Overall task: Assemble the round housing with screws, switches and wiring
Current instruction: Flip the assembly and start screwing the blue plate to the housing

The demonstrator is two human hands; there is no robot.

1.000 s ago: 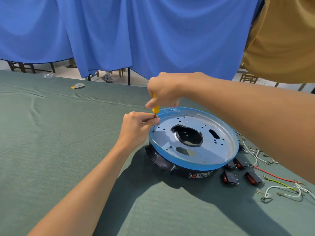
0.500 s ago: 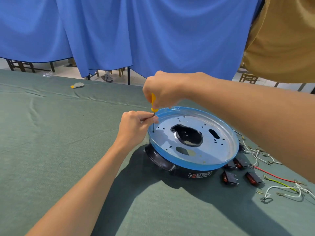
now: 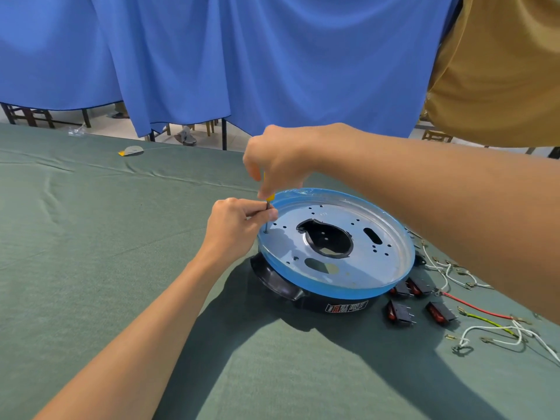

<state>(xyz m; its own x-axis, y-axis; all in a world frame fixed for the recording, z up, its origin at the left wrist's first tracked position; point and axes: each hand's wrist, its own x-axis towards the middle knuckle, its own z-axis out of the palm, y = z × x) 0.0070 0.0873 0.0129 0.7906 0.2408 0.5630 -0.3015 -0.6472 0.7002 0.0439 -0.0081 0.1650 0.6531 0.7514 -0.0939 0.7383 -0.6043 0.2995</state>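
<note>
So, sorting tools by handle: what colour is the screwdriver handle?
Yellow: the screwdriver handle peeks out below the right hand in the head view.

My screwdriver (image 3: 270, 196): yellow handle, dark shaft. Housing (image 3: 336, 253): silver plate dotted with black holes, blue-filmed rim, black base with a red-and-white label (image 3: 346, 307). Switches (image 3: 399, 312): black, red rockers. Wires (image 3: 497, 328): white, red, yellow-green. Tablecloth (image 3: 91, 253): plain grey-green. Curtain (image 3: 242, 56): plain blue
</note>
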